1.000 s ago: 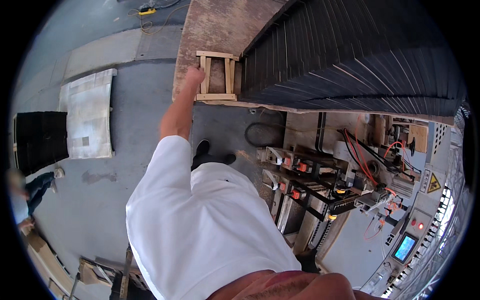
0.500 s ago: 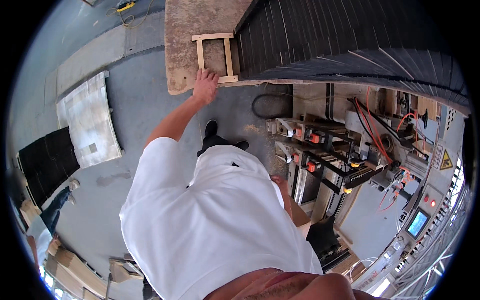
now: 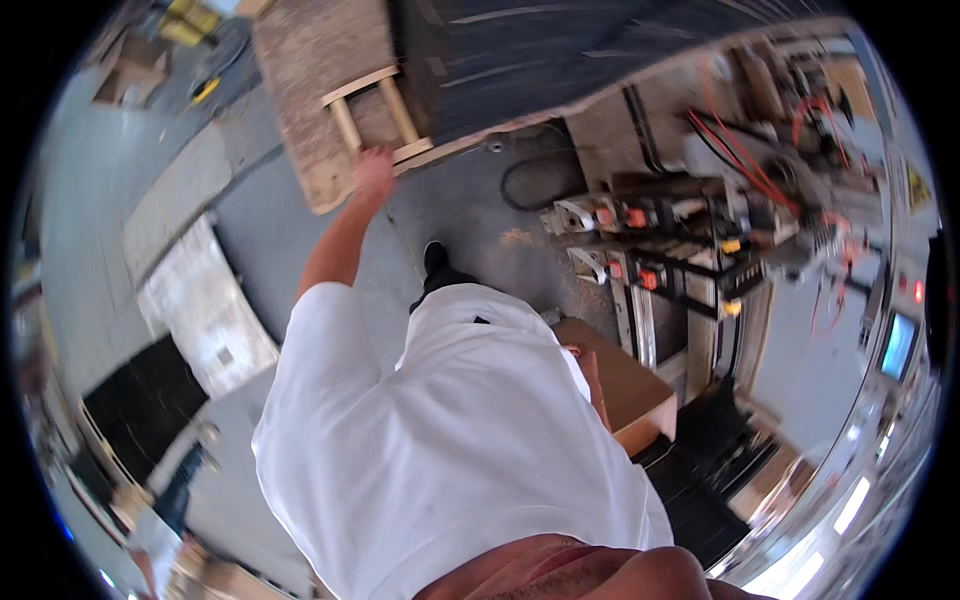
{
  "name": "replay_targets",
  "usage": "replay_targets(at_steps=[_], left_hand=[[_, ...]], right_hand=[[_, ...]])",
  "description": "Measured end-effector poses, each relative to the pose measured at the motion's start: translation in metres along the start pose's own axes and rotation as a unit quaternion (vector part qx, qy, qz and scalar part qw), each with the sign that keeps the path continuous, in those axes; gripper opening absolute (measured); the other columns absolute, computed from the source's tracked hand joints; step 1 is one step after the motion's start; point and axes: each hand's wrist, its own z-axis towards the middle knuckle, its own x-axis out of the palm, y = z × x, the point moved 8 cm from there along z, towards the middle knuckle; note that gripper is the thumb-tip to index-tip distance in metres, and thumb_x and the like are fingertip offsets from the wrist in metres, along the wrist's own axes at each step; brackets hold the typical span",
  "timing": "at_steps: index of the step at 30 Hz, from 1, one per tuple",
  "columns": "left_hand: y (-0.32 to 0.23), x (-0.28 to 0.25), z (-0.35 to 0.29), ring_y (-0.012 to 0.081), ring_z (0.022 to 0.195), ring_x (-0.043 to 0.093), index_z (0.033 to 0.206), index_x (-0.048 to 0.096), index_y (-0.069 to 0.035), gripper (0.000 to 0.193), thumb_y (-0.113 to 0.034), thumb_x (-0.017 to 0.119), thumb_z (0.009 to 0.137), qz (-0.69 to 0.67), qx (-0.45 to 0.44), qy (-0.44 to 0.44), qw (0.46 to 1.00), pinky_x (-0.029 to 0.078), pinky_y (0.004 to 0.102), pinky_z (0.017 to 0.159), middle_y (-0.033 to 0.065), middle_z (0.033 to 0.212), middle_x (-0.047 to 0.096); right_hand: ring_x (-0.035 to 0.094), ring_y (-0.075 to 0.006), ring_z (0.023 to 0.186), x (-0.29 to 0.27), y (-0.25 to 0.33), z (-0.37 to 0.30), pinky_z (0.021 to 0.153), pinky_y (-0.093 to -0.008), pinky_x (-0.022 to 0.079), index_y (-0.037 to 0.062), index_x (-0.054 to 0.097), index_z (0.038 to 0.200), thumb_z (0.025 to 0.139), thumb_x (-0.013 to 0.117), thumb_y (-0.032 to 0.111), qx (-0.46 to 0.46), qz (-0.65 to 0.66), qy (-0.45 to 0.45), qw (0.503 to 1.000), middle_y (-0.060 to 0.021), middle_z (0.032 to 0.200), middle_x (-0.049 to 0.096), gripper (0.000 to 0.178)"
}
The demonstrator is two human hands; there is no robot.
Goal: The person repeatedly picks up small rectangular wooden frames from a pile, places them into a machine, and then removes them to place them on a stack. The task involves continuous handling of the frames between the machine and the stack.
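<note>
A small rectangular frame of pale wood strips (image 3: 399, 107) lies on a worn wooden board (image 3: 305, 60), beside a tall black stack (image 3: 520, 75). My left arm reaches forward, and my left hand (image 3: 374, 174) is at the frame's near left corner. Motion smears its fingers, so their grip is unclear. Low at my right side, my right hand (image 3: 580, 355) is mostly hidden by my white shirt. Its fingers do not show clearly. Closest to it is a brown box-like piece (image 3: 625, 385).
Machinery with black rails and orange-red parts (image 3: 640, 250) stands to the right, near a lit control screen (image 3: 897, 346). On the floor at left lie a whitish sheet (image 3: 210, 310) and a black panel (image 3: 145, 405). Another person (image 3: 165, 530) is at the lower left.
My view has turned, shifting the board and frame leftward in the picture. My left hand stays at the frame's corner. More of the brown piece at my right shows.
</note>
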Motion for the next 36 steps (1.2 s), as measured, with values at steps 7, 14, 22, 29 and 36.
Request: replay_targets(at_steps=[7,14,22,29,36], left_hand=[[-0.092,-0.027,-0.044,0.0374,0.100,0.052,0.113,0.051,0.004,0.047,-0.021,0.063,0.075,-0.021,-0.015,-0.054,0.998,0.040,0.0478,0.088,0.0220,0.107,0.055],[-0.318,0.023,-0.118,0.0314,0.107,0.056,0.119,0.051,0.004,0.046,-0.011,0.064,0.077,-0.195,0.222,0.042,0.954,0.043,0.0403,0.093,0.0224,0.114,0.058],[-0.512,-0.021,-0.137,0.0219,0.101,0.061,0.120,0.052,-0.002,0.037,-0.010,0.061,0.084,-0.405,0.276,0.246,0.836,0.047,0.0324,0.088,0.0149,0.110,0.063],[-0.682,-0.093,-0.039,0.0152,0.087,0.061,0.109,0.059,0.000,0.031,-0.021,0.061,0.087,-0.572,0.289,0.170,0.749,0.048,0.0278,0.079,0.0088,0.096,0.066],[-0.897,-0.123,0.056,0.0158,0.077,0.062,0.103,0.060,-0.001,0.024,-0.019,0.060,0.088,-0.712,0.191,0.292,0.610,0.052,0.0265,0.063,0.0060,0.088,0.063]], right_hand=[[0.063,-0.0324,0.085,-0.138,0.116,-0.088,0.072,-0.0393,0.050,0.0051,0.059,0.105,0.079,0.064,0.018,-0.061,-0.129,-0.237,0.961,-0.0180,0.095,0.063,0.030],[0.054,-0.0305,0.109,-0.324,0.249,-0.327,0.092,-0.0374,0.044,0.0089,0.060,0.108,0.079,0.066,0.013,-0.107,-0.333,-0.556,0.754,-0.0135,0.116,0.059,0.030],[0.058,-0.0386,0.097,-0.400,0.129,-0.566,0.080,-0.0447,0.046,0.0056,0.057,0.109,0.091,0.051,0.035,0.352,-0.369,-0.663,0.547,-0.0163,0.104,0.063,0.035],[0.059,-0.0206,0.096,-0.398,0.076,-0.576,0.085,-0.0310,0.045,0.0010,0.056,0.112,0.090,0.055,0.012,0.269,-0.165,-0.694,0.647,-0.0128,0.102,0.062,0.025],[0.057,-0.0146,0.092,-0.397,0.173,-0.506,0.082,-0.0282,0.046,0.0031,0.061,0.106,0.085,0.062,0.003,0.220,-0.093,-0.763,0.600,-0.0076,0.103,0.063,0.021]])
